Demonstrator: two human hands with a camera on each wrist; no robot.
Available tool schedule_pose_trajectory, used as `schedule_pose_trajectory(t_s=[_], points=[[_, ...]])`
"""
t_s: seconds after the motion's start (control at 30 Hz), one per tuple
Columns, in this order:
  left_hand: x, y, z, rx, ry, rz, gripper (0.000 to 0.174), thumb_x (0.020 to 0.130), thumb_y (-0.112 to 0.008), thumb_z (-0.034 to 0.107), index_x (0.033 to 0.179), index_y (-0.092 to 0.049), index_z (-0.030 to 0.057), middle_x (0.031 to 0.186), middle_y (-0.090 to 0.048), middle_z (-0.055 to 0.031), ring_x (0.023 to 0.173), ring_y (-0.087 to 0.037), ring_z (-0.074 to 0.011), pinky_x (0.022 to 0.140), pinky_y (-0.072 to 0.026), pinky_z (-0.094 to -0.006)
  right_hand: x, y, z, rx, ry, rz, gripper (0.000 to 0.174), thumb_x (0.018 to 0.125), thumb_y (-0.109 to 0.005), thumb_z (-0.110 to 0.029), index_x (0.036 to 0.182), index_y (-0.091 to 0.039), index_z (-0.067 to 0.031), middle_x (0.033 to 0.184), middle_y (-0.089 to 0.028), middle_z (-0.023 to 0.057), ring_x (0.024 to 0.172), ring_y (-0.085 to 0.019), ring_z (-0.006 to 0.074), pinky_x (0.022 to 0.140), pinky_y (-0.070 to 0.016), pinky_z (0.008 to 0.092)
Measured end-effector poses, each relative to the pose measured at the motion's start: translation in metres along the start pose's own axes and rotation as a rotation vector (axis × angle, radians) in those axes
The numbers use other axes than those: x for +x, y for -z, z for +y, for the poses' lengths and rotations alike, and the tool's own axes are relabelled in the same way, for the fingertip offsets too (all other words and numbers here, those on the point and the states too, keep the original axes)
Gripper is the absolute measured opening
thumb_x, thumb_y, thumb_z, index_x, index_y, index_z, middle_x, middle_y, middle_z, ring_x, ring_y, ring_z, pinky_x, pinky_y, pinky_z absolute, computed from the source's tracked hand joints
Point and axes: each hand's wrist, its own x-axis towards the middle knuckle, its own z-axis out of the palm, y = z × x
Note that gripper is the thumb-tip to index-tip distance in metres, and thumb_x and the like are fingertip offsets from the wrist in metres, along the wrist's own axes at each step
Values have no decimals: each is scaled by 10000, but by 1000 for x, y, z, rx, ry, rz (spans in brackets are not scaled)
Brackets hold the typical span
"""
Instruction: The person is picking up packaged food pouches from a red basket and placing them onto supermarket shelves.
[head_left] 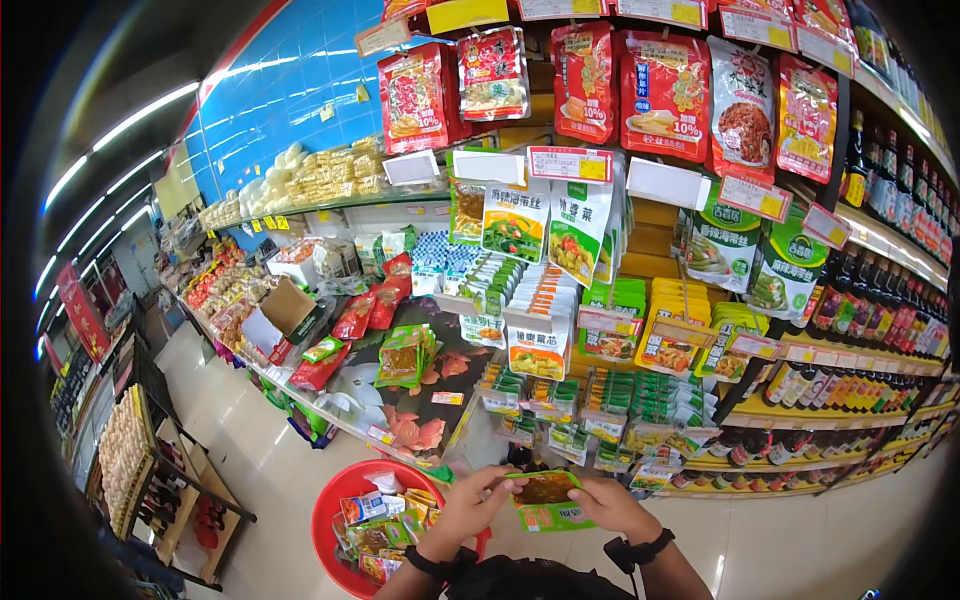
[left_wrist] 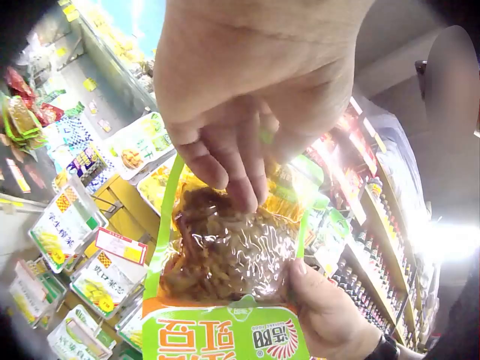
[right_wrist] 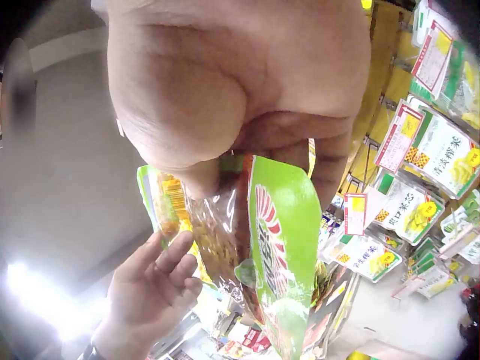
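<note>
A green-edged packet (head_left: 545, 488) with a clear window over brown food is held between both hands in the head view. My left hand (head_left: 480, 500) is at its left edge; in the left wrist view that hand (left_wrist: 255, 82) has its fingers over the top of the packet (left_wrist: 232, 255). My right hand (head_left: 615, 505) pinches the right edge, thumb on the front; in the right wrist view that hand (right_wrist: 247, 82) grips the packet (right_wrist: 281, 247), which is bent. The left hand (right_wrist: 150, 292) shows there with fingers loosely bent beside the packet.
A red tub (head_left: 325, 520) full of packets stands on the floor at lower left. Behind it, a display counter (head_left: 345, 400) carries green and red packets. Hanging packets (head_left: 515, 220) fill the rack ahead, with shelves of bottles (head_left: 850, 310) at the right. Egg trays (head_left: 122, 450) stand at far left.
</note>
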Motion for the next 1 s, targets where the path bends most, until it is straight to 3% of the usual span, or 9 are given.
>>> schedule_pose_trajectory(t_s=[0.1,0.3,0.43,0.47,0.57,0.67,0.77,0.87,1.0], points=[[3,2,-7,38,-1,-1,265,982,-559,71,1225,-561,-34,1083,-716,-113,950,-692,-164,850,-537,-286,7,-3,1,22,88,114,243,998,-540,-246,1053,-611,-21,716,-583,176,626,-584,333,601,-467,399],[-9,16,-3,95,-66,223,372,946,-581,25,1303,-480,-3,1078,-710,-126,888,-690,-162,780,-534,-282,27,-5,12,-18,-24,34,235,990,-566,-241,960,-557,-8,737,-545,182,671,-554,340,612,-431,409],[-25,31,-7,199,-105,405,374,931,-579,7,1294,-487,11,1077,-690,-108,863,-670,-141,746,-522,-275,37,-9,-1,60,-102,57,243,999,-559,-258,946,-552,-21,711,-529,168,627,-530,253,593,-429,371],[-30,35,-11,192,-45,428,395,893,-605,-7,1278,-518,16,1120,-647,-143,922,-659,-195,821,-515,-310,39,-12,3,81,-94,73,249,1007,-555,-264,958,-562,-20,707,-524,106,635,-492,158,596,-425,330],[-35,42,-12,747,-246,426,482,819,-646,-2,1287,-560,74,1220,-595,-166,1041,-615,-279,898,-490,-379,48,-16,-1,245,-38,130,252,1018,-543,-264,977,-572,-17,734,-515,24,686,-466,100,612,-415,302],[-42,32,6,924,-302,295,590,741,-658,-27,1297,-587,160,1314,-533,-188,1274,-469,-368,1021,-388,-460,56,-14,-8,358,-100,99,242,1027,-530,-245,1045,-593,-12,806,-511,-23,747,-453,70,654,-402,261],[-43,28,16,968,-318,337,592,730,-700,44,1285,-615,233,1362,-529,-129,1309,-438,-379,1052,-327,-482,59,-15,-21,468,-166,93,244,1025,-536,-223,1117,-608,-9,866,-536,-34,791,-468,56,698,-411,236],[-33,43,10,1088,-431,409,496,747,-725,112,1231,-655,199,1347,-563,-90,1284,-480,-333,1057,-309,-455,64,-17,-42,630,-285,72,293,1026,-532,-233,1200,-606,-9,955,-596,-15,870,-525,57,767,-445,235],[-20,58,25,757,-465,366,376,781,-653,42,1147,-678,127,1177,-664,-72,1162,-573,-266,1018,-356,-449,65,-2,-80,889,-398,-44,392,1049,-466,-276,1312,-557,0,1098,-664,67,1015,-615,122,888,-488,272]])
